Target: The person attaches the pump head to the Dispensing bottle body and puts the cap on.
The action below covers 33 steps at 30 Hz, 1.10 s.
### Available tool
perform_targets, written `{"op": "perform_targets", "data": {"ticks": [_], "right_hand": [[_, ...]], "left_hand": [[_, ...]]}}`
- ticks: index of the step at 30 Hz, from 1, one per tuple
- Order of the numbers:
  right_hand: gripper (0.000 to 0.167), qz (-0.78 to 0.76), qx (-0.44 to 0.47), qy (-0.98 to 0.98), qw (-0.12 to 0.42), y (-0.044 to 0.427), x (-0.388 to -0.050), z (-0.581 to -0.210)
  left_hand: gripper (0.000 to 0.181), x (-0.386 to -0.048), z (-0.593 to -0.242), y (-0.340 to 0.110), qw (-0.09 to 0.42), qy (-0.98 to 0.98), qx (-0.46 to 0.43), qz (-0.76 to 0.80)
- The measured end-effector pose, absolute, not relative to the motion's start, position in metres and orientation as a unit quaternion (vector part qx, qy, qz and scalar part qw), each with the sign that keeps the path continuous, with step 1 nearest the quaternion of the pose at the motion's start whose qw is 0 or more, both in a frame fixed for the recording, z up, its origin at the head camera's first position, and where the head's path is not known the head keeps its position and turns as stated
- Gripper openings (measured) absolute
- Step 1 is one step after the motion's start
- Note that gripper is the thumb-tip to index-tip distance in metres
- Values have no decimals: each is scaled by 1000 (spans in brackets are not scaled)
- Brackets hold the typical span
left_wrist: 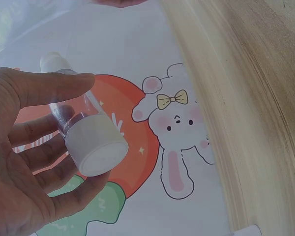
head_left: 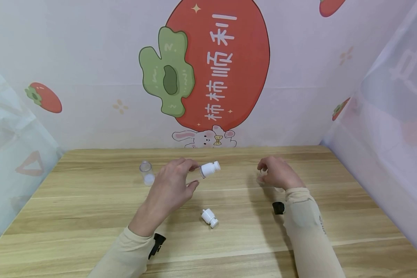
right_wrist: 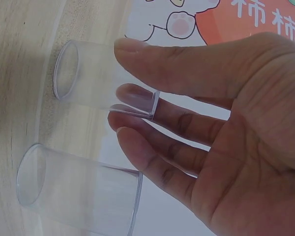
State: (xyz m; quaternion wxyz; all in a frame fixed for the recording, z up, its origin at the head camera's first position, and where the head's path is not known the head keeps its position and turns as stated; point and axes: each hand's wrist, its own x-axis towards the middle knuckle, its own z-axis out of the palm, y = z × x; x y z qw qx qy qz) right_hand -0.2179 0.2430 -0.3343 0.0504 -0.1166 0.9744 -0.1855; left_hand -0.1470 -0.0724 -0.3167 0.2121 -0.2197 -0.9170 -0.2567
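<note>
My left hand (head_left: 170, 185) grips a small clear bottle with a white pump top (head_left: 210, 168), held above the table and tilted with the pump pointing right. The left wrist view shows the thumb and curled fingers around its clear body, and its white base (left_wrist: 98, 150) faces the camera. To the right, my right hand (head_left: 279, 172) pinches the end of a clear cylindrical cover (right_wrist: 96, 73) between thumb and fingers. A second, similar clear cover (right_wrist: 83, 191) stands beside it on the table, close to the fingertips. In the head view the right hand partly hides both covers.
A clear container with a white bottom (head_left: 146, 173) stands left of my left hand. A loose white pump head (head_left: 209, 218) lies on the wooden table (head_left: 236, 239) between the forearms. A printed cloth (head_left: 100, 58) hangs along the table's back edge, with more cloth at both sides.
</note>
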Motion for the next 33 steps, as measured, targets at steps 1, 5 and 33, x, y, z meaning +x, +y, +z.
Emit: {"op": "perform_targets", "data": {"ticks": [1, 5, 33], "right_hand": [[29, -186, -116, 974, 51, 243, -218, -334], [31, -187, -111, 974, 57, 243, -218, -334], [30, -203, -144, 968, -18, 235, -199, -302]], "left_hand": [[37, -147, -317, -72, 212, -917, -220, -256], [37, -147, -317, -72, 214, -916, -220, -256], [37, -147, -317, -73, 213, -917, -223, -252]]}}
